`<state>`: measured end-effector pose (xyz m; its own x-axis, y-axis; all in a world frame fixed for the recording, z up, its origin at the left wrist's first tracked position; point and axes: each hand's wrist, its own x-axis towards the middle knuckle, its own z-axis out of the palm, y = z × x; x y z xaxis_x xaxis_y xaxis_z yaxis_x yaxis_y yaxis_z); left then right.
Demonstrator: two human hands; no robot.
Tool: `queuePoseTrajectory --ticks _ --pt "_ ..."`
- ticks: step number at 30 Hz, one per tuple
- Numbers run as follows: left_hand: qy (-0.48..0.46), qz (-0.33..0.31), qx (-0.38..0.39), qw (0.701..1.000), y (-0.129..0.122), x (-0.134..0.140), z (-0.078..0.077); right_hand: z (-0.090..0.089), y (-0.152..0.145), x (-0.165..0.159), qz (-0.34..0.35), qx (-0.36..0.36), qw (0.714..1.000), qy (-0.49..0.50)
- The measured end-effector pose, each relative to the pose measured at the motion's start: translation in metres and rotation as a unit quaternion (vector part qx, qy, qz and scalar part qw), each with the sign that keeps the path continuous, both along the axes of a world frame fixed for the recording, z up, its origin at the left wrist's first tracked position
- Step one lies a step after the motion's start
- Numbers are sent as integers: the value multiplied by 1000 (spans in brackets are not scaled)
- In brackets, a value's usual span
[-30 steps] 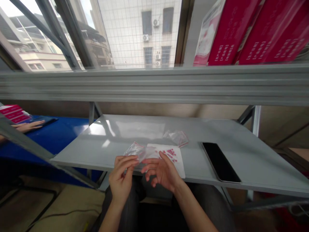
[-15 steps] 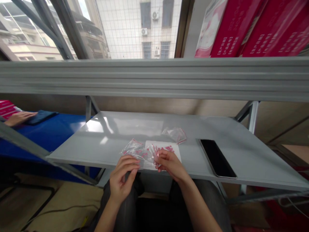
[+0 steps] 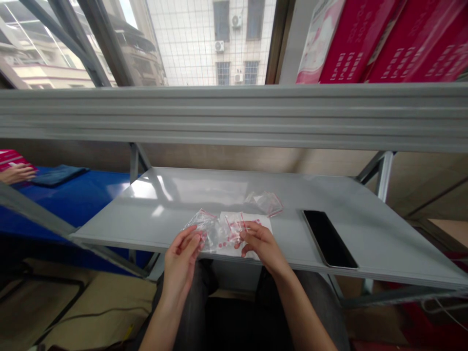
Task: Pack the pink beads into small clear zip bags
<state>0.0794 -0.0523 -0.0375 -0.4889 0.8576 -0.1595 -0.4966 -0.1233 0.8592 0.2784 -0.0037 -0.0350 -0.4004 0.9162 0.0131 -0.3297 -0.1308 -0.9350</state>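
Note:
My right hand (image 3: 259, 240) holds a small clear zip bag (image 3: 234, 225) with a red seal line, its thumb and fingers at the bag's right side. The fingers of my left hand (image 3: 185, 246) are pinched together at the near edge of another clear zip bag (image 3: 203, 219), which lies on the table. Pink bits show by those fingertips, but what they grip is hidden. Between and behind the hands lies a white paper sheet (image 3: 266, 223) with several small pink round pieces (image 3: 222, 244) on or over it. The clear plastic partly covers them.
A third clear bag (image 3: 266, 202) lies behind the paper on the grey table (image 3: 183, 187). A black phone (image 3: 329, 239) rests at the right. Above runs a grey metal shelf beam (image 3: 234, 117) carrying pink boxes (image 3: 351, 44). Another person's hand (image 3: 17, 173) is at the blue table, far left.
My left hand's fingers have closed at the left bag's near edge. The small bag in my right hand has turned and shifted slightly. The other person's hand has moved left, off the dark cloth.

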Motion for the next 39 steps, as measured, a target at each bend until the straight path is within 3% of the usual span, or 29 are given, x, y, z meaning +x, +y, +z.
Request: queuePoseTrajectory --ticks 3,9,14,16,18,20,22,29,34,37,39 --pt "33 51 19 998 10 -11 1 6 0 3 -49 -20 998 38" --pt "236 99 20 966 31 -41 -11 12 -2 4 -55 -37 996 55" --pt "326 195 46 924 15 -38 -3 11 -3 3 -53 -42 997 48" --pt "286 149 67 944 2 -25 4 11 -5 1 -38 -48 997 47" --pt "212 26 73 974 -9 -8 9 10 -9 -3 -8 -56 998 39" --pt "174 -85 61 979 -18 9 11 8 -12 -8 20 -57 998 28" --pt "173 -121 34 977 -22 21 9 5 -15 -12 40 -55 998 14" --pt "185 -119 -6 975 -20 23 4 -2 -8 -3 34 -19 998 -51" --pt "218 -109 12 970 -19 22 4 -2 -8 5 93 -32 994 -55" --pt "314 -35 34 948 -20 24 1 -3 -9 6 104 -42 993 -38" --pt "402 25 48 914 -21 25 2 -5 -11 5 109 -48 993 -26"
